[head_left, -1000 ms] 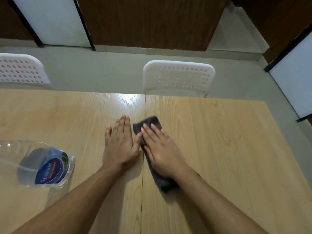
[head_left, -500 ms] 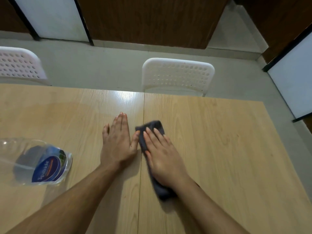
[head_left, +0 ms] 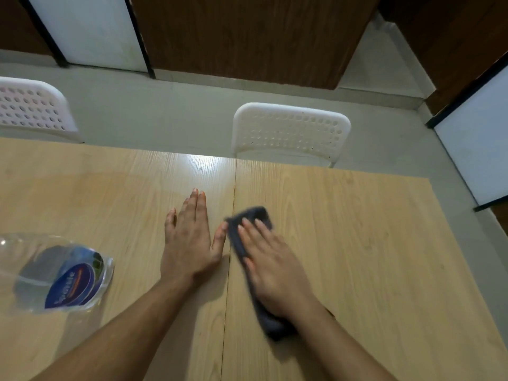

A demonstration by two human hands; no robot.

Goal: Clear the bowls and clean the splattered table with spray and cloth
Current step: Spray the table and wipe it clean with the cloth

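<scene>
A dark grey cloth [head_left: 254,215] lies on the light wooden table [head_left: 357,243], just right of the table's middle seam. My right hand [head_left: 272,265] presses flat on the cloth with straight fingers; the cloth shows beyond the fingertips and under the wrist. My left hand [head_left: 189,243] rests flat on the table left of the seam, fingers straight, thumb near the cloth's edge. A clear spray bottle [head_left: 57,273] with a blue label lies at the left edge of the view. No bowls are in view.
Two white perforated chairs stand behind the far table edge, one in the middle [head_left: 291,130] and one at the left [head_left: 30,108]. Grey floor, brown wall panels and white panels lie beyond. The table's right edge runs diagonally at the right.
My right hand has slid the cloth a little to the right, away from my left hand. The left hand has stayed flat in place.
</scene>
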